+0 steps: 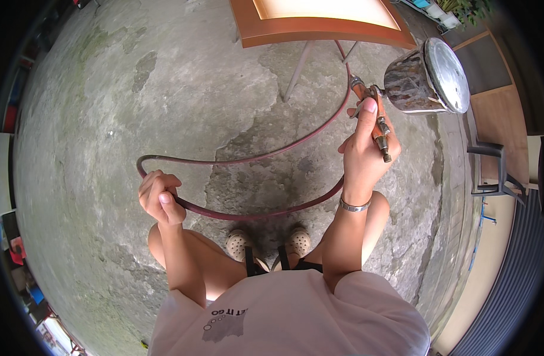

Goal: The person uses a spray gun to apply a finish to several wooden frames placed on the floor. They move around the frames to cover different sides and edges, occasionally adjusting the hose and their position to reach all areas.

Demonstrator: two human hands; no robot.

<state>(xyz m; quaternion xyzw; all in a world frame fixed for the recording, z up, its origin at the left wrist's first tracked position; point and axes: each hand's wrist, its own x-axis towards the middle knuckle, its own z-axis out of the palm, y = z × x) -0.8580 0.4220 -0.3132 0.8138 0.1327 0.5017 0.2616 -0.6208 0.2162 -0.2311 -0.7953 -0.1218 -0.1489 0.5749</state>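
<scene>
My right hand [370, 148] is wrapped round an orange spray gun [379, 121], its thumb lying along the gun's body. A round metal paint cup [414, 83], streaked with dried paint and topped by a shiny lid, is joined to the gun on its right side. My left hand [161, 197] is closed round a dark red air hose [254, 215]. From that hand the hose bends back in a loop and runs off toward the far side. Its other length sweeps to the right and goes out of sight behind my right wrist.
A wooden frame [319, 31] with a pale panel rests on thin metal legs [297, 71] at the far side. Rough, stained concrete floor [106, 178] spreads around my feet. To the right are a dark plastic chair [494, 169] and a ribbed dark shutter [509, 285]; a plant [468, 9] stands far right.
</scene>
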